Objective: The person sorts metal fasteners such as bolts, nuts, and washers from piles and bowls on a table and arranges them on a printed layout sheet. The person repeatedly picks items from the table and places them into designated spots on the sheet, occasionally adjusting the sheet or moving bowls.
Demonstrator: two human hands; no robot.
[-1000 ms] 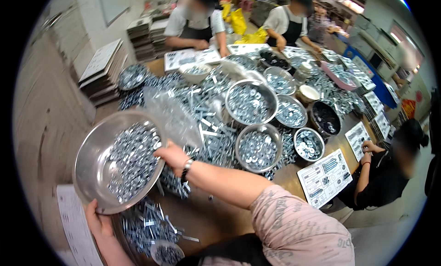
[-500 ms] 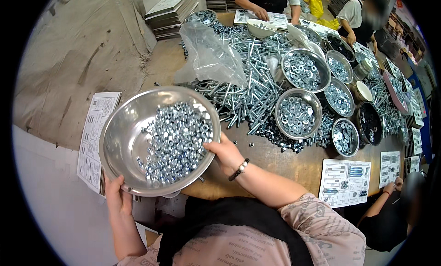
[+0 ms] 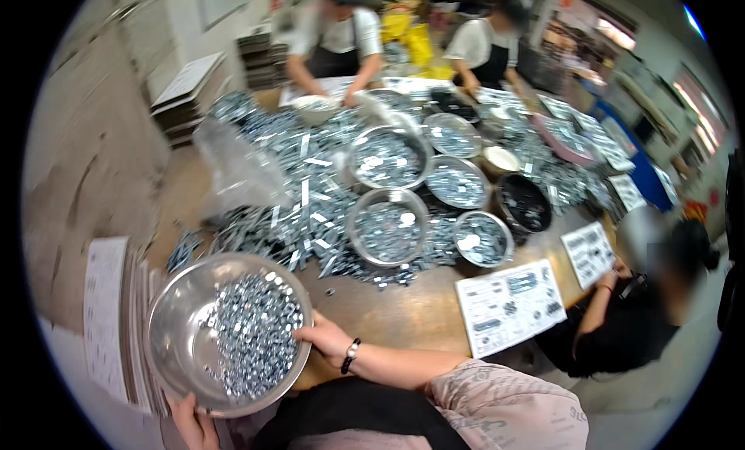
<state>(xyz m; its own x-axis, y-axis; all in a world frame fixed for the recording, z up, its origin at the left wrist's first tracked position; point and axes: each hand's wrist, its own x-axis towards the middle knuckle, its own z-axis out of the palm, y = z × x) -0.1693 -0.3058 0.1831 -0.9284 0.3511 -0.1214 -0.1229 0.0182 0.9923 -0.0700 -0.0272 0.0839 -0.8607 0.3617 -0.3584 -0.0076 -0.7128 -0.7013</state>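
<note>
A wide steel bowl (image 3: 183, 295) is held between my two hands at the table's left front edge, tilted so its inside shows. Small shiny metal nuts (image 3: 260, 337) are heaped against its right side. My left hand (image 3: 190, 420) grips the bowl's near rim from below, its fingers partly hidden beneath. On the right rim, my right hand (image 3: 330, 340) has its thumb over the edge and its fingers under the bowl. A beaded bracelet (image 3: 351, 355) circles my right wrist.
Loose bolts (image 3: 303, 194) cover the table's middle beside a clear plastic bag (image 3: 233, 166). Steel bowls of washers (image 3: 388, 226) stand right of them. A printed sheet (image 3: 512, 306) lies at the front edge. Stacked cards (image 3: 109, 318) stand left. Other people work at the far and right sides.
The view has swung right and up, bringing more of the room and the co-workers into sight. The bowl of nuts stays in both my hands and now appears lower and further left.
</note>
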